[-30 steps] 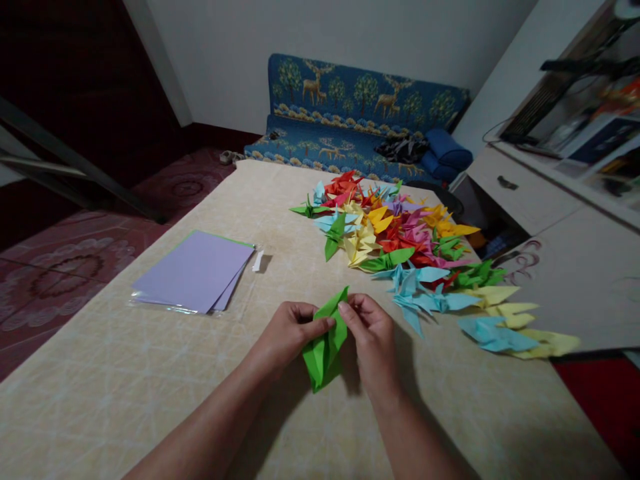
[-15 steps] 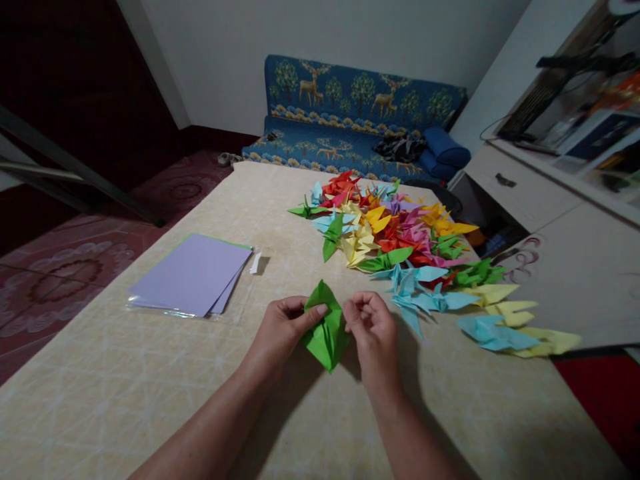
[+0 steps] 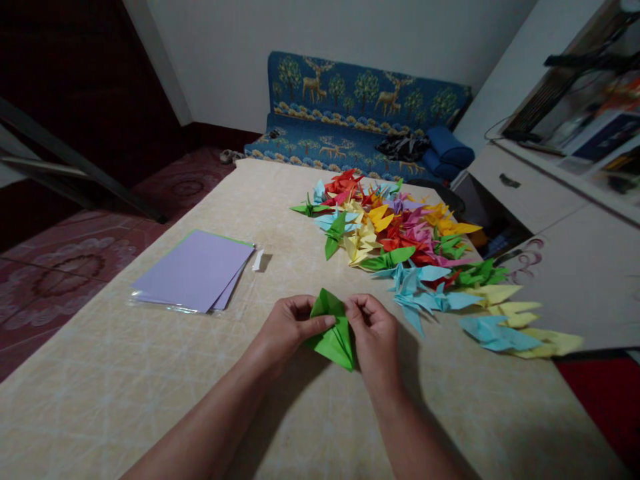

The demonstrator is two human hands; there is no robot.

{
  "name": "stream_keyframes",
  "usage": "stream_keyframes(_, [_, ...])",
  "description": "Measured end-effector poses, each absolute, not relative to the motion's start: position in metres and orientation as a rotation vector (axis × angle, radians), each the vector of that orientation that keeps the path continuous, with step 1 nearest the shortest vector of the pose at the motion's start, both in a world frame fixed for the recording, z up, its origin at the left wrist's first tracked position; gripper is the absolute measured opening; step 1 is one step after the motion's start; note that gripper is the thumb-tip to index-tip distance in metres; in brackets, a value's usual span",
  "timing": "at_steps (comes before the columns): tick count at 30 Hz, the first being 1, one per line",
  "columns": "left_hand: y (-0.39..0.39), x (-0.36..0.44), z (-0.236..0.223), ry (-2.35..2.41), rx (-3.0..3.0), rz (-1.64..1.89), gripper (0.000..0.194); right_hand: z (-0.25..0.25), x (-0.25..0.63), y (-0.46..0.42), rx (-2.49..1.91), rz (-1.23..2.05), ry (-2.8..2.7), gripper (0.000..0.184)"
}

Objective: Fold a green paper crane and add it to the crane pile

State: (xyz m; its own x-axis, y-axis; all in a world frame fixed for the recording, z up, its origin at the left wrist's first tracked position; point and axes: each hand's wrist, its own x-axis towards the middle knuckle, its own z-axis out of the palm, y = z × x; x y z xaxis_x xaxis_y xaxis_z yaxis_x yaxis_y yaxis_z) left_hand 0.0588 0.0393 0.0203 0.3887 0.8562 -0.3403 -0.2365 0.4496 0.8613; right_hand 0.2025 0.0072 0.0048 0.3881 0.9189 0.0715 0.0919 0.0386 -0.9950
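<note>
A partly folded green paper piece (image 3: 333, 332) is held just above the beige table (image 3: 125, 393), between both hands. My left hand (image 3: 287, 327) pinches its left side with thumb and fingers closed. On its right side my right hand (image 3: 373, 333) grips it with curled fingers. A big heap of folded paper cranes (image 3: 400, 247) in red, yellow, blue, green and pink lies beyond my right hand, reaching to the table's right edge.
A stack of lilac paper sheets (image 3: 195, 270) in a clear sleeve lies on the table at the left, with a small white scrap (image 3: 258, 259) beside it. A blue patterned sofa (image 3: 350, 113) stands behind the table. White cabinets (image 3: 565, 220) are at the right.
The green paper has been turned and lowered between my hands: it pointed up and long a second ago, now it lies flatter and more compact. My right hand has gripped it again.
</note>
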Motion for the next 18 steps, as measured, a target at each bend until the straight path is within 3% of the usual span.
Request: stream_keyframes(18, [0.038,0.058,0.0215,0.89,0.816,0.805,0.028,0.008,0.2035,0.0084,-1.352,0.935,-0.957,0.015])
